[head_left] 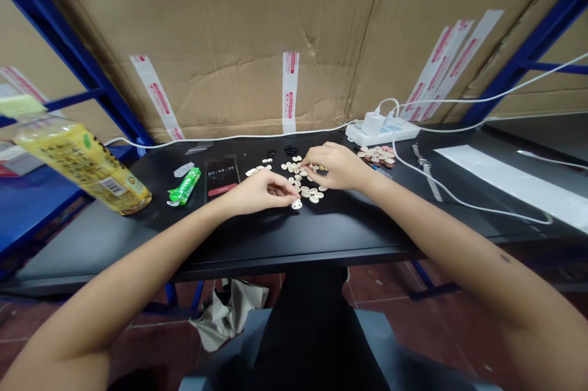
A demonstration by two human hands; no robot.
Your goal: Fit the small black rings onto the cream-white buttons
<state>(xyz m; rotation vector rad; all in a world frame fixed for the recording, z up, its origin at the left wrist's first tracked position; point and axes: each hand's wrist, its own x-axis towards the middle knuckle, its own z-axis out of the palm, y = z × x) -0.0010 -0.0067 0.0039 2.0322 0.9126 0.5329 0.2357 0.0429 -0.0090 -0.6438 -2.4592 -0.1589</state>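
Observation:
My left hand (264, 192) rests low over the black table, its thumb and forefinger pinched at the edge of a small cream piece with dark holes (297, 204). Above a loose pile of similar cream oval pieces (314, 199), my right hand (337, 165) bends its fingers down and together. Whatever lies between those right fingertips is too small to make out. Several more cream pieces (252, 171) show just behind my left hand. Small black parts (291, 149) lie beyond the pile.
Left on the table (285, 238) are a phone showing a timer (221, 178), a green candy wrapper (187, 186) and a yellow drink bottle (87, 161). To the right are brown and cream pieces (379, 155), a power strip (386, 132) with white cables and a wristwatch (425, 164).

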